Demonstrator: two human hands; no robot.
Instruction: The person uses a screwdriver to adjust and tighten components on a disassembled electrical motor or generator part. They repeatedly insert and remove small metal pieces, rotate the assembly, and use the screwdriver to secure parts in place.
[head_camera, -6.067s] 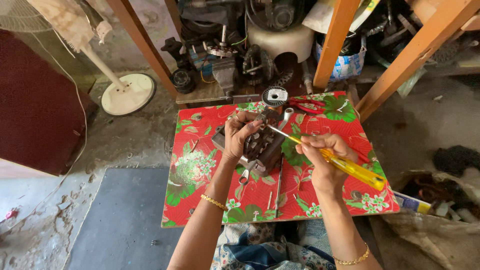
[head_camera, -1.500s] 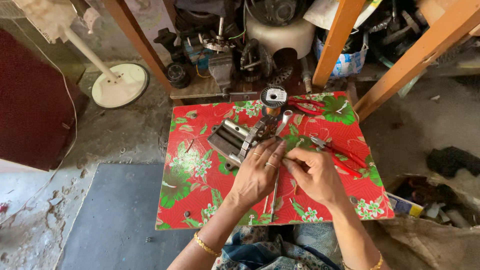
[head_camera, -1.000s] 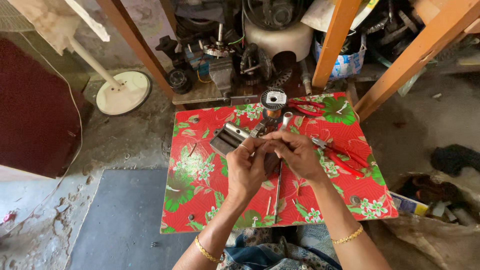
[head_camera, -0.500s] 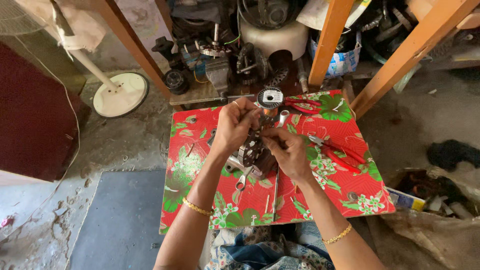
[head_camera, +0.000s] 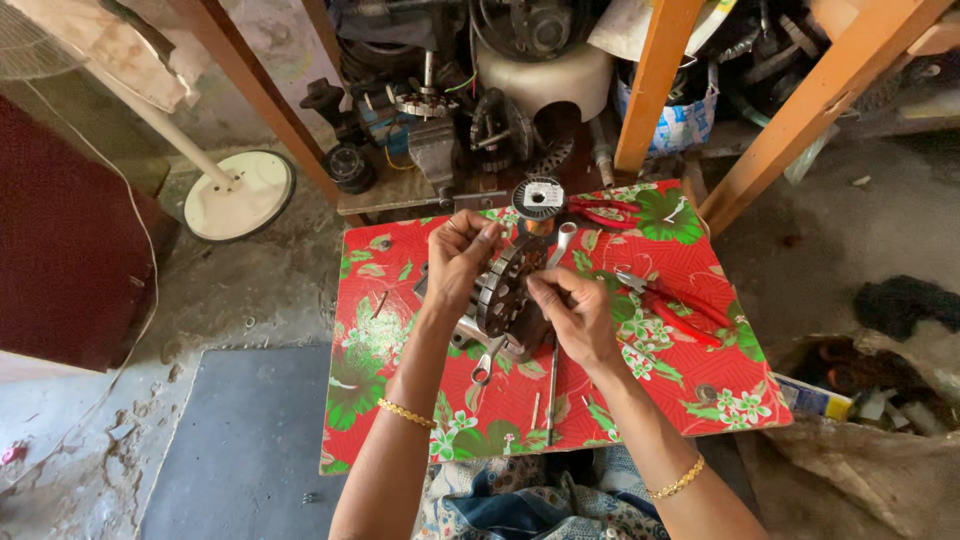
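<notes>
Left hand (head_camera: 462, 262): fingers curled onto stator's upper left edge.
Right hand (head_camera: 577, 315): fingertips pinched at stator's right face.
Stator (head_camera: 508, 296): tilted, mid floral table (head_camera: 400, 400).
Pliers (head_camera: 668, 305): right, untouched.

Dark round motor stator (head_camera: 505, 290) stands tilted on the floral board (head_camera: 700, 390).
</notes>
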